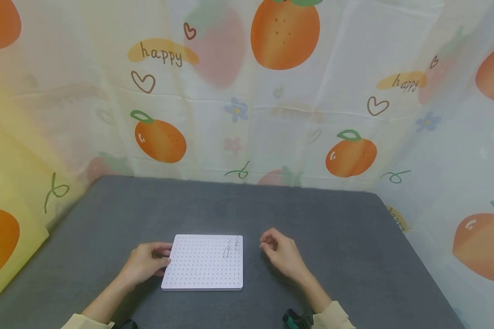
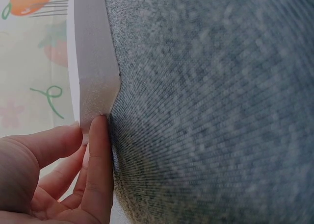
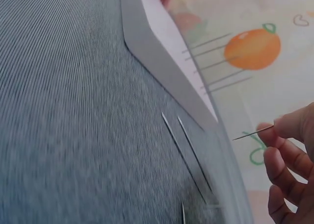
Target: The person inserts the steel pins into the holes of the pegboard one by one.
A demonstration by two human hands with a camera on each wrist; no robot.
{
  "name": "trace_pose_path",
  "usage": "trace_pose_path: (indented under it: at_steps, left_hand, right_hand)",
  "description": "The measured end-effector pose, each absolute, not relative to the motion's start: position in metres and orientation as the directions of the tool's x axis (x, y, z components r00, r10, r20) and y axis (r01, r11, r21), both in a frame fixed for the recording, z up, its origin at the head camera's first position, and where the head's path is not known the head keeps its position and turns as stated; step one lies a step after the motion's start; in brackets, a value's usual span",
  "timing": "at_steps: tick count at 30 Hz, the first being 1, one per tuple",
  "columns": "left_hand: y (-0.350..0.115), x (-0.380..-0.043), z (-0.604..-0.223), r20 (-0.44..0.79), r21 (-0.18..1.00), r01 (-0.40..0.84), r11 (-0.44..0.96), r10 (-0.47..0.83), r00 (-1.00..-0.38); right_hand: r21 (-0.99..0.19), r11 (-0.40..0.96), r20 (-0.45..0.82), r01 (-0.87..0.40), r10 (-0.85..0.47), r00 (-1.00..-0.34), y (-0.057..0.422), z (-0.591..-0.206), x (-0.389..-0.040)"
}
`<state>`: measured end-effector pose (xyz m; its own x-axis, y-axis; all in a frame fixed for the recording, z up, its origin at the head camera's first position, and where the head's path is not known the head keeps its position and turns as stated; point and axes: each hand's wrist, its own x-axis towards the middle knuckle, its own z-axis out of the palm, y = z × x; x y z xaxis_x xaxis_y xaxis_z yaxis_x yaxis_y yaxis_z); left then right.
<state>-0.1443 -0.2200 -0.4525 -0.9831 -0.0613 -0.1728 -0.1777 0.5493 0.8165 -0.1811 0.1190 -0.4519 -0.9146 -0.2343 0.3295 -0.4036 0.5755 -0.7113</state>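
A white pegboard [image 1: 201,269] with rows of small holes lies on the table. Several thin metal pins [image 1: 228,249] stand upright near its far right corner. My left hand [image 1: 142,264] grips the board's left edge, the thumb at the upper rim and fingers against the side [image 2: 95,52]. To the right of the board and raised off the table, my right hand [image 1: 284,257] pinches one thin metal pin [image 3: 252,133] between thumb and index finger. Its other fingers are loosely curled. Loose pins [image 3: 182,155] lie on the table below the right hand.
The dark grey table [image 1: 230,205] reaches back to a printed curtain [image 1: 284,137] with fruit patterns. More curtain hangs along the left and right sides. A dark wrist device [image 1: 298,319] sits at the right cuff.
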Motion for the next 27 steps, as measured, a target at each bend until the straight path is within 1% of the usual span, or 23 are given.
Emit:
trace_pose_path:
  at_steps: [6,15,23,27]
  left_hand:
    - [-0.22,-0.145,-0.453,-0.174,0.816,-0.179,0.55,-0.063,-0.983]
    - [-0.219,-0.144,-0.453,-0.178,0.82,-0.187,0.541,-0.07,-0.982]
    - [-0.219,-0.146,-0.454,-0.177,0.818,-0.186,0.544,-0.07,-0.982]
    - [-0.219,-0.146,-0.453,-0.183,0.817,-0.192,0.544,-0.072,-0.98]
  right_hand:
    - [-0.698,0.581,0.358,-0.418,-0.222,-0.907,0.107,-0.452,-0.18]
    - [-0.709,0.572,0.378,-0.413,-0.186,-0.907,0.092,-0.449,-0.18]
    - [-0.664,0.592,0.443,-0.458,-0.182,-0.878,0.082,-0.454,-0.179]
    - [-0.642,0.608,0.45,-0.466,-0.193,-0.872,0.078,-0.457,-0.177]
